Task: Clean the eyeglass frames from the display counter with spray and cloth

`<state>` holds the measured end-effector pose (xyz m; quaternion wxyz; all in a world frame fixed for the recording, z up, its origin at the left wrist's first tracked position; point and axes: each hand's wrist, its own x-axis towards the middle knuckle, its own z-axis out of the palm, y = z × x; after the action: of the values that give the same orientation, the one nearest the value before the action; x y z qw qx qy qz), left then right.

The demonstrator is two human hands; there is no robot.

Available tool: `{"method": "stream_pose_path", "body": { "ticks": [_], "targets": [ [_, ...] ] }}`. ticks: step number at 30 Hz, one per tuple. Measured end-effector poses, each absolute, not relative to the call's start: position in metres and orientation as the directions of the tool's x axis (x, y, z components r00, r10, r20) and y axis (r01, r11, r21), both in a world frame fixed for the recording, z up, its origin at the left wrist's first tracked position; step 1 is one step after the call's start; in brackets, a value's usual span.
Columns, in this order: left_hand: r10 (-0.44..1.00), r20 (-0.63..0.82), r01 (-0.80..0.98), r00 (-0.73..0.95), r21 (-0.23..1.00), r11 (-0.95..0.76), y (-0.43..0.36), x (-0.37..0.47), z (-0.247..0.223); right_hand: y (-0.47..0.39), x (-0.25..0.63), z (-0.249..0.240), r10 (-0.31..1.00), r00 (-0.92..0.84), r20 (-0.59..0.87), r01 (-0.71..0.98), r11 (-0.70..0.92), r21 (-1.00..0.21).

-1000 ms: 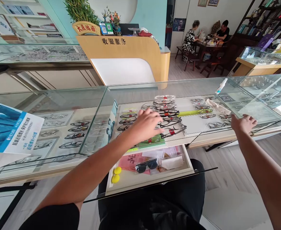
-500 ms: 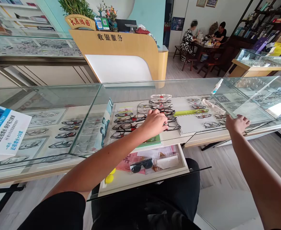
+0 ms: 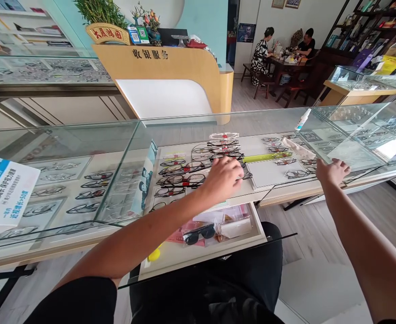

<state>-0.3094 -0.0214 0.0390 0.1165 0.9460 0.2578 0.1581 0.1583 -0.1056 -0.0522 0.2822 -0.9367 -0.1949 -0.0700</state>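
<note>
My left hand (image 3: 225, 179) hangs over the rows of eyeglasses inside the glass display counter, its fingers curled down. Its fingertips are beside a dark-framed pair of eyeglasses (image 3: 248, 174); what they hold, if anything, is hidden. Dark-framed eyeglasses (image 3: 180, 181) lie in a column left of the hand, and more eyeglasses (image 3: 225, 143) are stacked just beyond it. My right hand (image 3: 332, 172) rests at the counter's glass (image 3: 360, 155), fingers apart, with a crumpled pale cloth (image 3: 298, 148) nearby to its left.
Below the counter an open drawer (image 3: 198, 265) holds bagged sunglasses (image 3: 199, 234) and yellow round pieces (image 3: 154, 254). A white bottle (image 3: 302, 119) stands on the glass. A sign card (image 3: 6, 193) is at left. Beyond are a cashier desk (image 3: 170, 63) and two people (image 3: 260, 58) seated at a table.
My left hand has shifted slightly right and nearer to me, uncovering eyeglasses beyond it. My right hand stays at the glass. The camera view has moved a little.
</note>
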Motion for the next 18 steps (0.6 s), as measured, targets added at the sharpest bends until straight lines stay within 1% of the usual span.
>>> {"method": "stream_pose_path", "body": {
  "ticks": [2,4,5,7,8,10,11,13,15,18],
  "targets": [
    [0.4,0.224,0.29,0.889,0.402,-0.869,-0.048,-0.31,0.031,-0.106,0.157,-0.052,0.332,0.912,0.241,0.41,-0.761,-0.502],
    [0.289,0.171,0.167,0.942,0.508,-0.845,-0.072,-0.31,0.013,-0.106,0.157,-0.051,0.335,0.912,0.238,0.411,-0.76,-0.503],
    [0.258,0.141,0.144,0.956,0.54,-0.829,-0.08,-0.31,0.001,-0.106,0.156,-0.05,0.335,0.912,0.236,0.409,-0.761,-0.504],
    [0.234,0.073,0.152,0.97,0.571,-0.807,-0.088,-0.308,-0.027,-0.106,0.155,-0.049,0.333,0.913,0.236,0.408,-0.76,-0.506],
    [0.239,0.04,0.172,0.97,0.58,-0.796,-0.087,-0.306,-0.042,-0.106,0.155,-0.049,0.333,0.912,0.24,0.41,-0.758,-0.508],
    [0.301,-0.01,0.25,0.953,0.584,-0.772,-0.075,-0.301,-0.068,-0.106,0.154,-0.048,0.332,0.91,0.25,0.415,-0.752,-0.512],
    [0.342,-0.028,0.298,0.939,0.564,-0.77,-0.066,-0.297,-0.079,-0.106,0.153,-0.047,0.331,0.909,0.254,0.417,-0.75,-0.514],
    [0.43,-0.033,0.392,0.902,0.482,-0.784,-0.043,-0.286,-0.092,-0.105,0.152,-0.047,0.331,0.908,0.255,0.418,-0.749,-0.515],
    [0.496,-0.023,0.46,0.868,0.415,-0.785,-0.02,-0.276,-0.094,-0.105,0.152,-0.047,0.331,0.91,0.25,0.414,-0.751,-0.515],
    [0.514,-0.01,0.471,0.858,0.414,-0.779,0.006,-0.266,-0.083,-0.105,0.155,-0.048,0.323,0.914,0.243,0.404,-0.755,-0.516]
  ]
}}
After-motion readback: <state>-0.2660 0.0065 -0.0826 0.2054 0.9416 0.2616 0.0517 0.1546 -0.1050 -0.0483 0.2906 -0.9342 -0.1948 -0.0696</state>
